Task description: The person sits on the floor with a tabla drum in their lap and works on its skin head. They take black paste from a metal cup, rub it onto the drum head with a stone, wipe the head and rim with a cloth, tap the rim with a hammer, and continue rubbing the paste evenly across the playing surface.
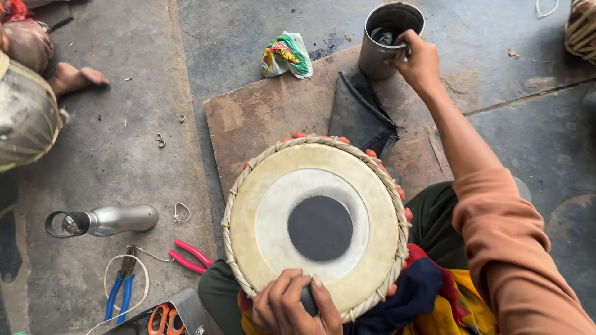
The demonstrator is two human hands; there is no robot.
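The drum [316, 226] sits at lower centre, the left hand [292, 307] curled tight around a dark stone on its rim. At upper right, the right hand [417, 62] dips its fingers [406, 46] into the steel cup [388, 37]; what they hold is hidden. Best keep the drum level and lift the fingers out slowly.

Right arm [496, 236] in long salmon-orange sleeve, cuff pushed up past wrist, forearm bare. Right hand [419, 62] and left hand [292, 304] bare, no rings. Dark green trousers [434, 217] on legs.
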